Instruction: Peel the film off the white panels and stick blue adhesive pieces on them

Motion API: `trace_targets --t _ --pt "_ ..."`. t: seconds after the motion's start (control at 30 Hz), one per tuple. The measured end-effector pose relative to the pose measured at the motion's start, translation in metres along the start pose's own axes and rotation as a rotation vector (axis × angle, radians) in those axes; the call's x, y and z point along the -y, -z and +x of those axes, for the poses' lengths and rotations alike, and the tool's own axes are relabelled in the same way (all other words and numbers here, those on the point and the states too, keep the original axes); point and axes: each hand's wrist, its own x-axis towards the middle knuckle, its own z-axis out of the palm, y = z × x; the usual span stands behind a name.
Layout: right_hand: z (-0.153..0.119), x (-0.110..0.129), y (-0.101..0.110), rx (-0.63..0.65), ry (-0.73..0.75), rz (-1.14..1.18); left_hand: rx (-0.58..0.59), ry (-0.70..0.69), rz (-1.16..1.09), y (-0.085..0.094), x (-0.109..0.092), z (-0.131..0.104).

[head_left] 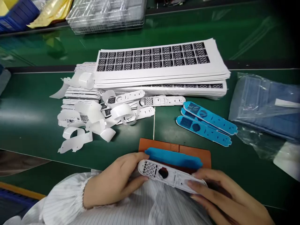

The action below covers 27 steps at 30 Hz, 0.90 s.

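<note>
Between my two hands is a long white plastic panel [172, 178] with a digit grid at its left end and a round hole. My left hand [117, 181] pinches its left end, and my right hand [220, 190] grips its right end. Just behind the panel a blue strip [173, 157] lies over a brown block [197, 153]. Several blue-covered panels [208, 120] rest behind to the right. White panels [164, 100] and curled peeled films [93, 118] are heaped at the left.
A stack of white sheets printed with black digit labels [154, 62] sits at the back middle. Clear plastic trays [107, 15] and a blue bin [18, 15] stand on the shelf behind. At the right is a bagged blue bundle [264, 106].
</note>
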Motion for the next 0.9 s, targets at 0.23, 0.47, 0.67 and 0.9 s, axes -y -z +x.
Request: trace_targets --t 0.23,0.47,0.67,0.9 --pt "0.022 -0.015 0.006 -0.095 0.055 -0.043 -0.207 -0.092 0.203 -0.010 0.005 0.022" --pt "0.020 -0.029 -0.003 -0.149 -0.011 0.016 -0.259 -0.071 0.243 -0.021 0.010 0.029" --pt "0.021 -0.031 -0.007 -0.158 -0.054 0.037 -0.264 -0.044 0.231 -0.023 0.011 0.030" --pt "0.021 -0.032 -0.007 -0.148 -0.058 0.046 -0.215 -0.012 0.215 -0.021 0.010 0.032"
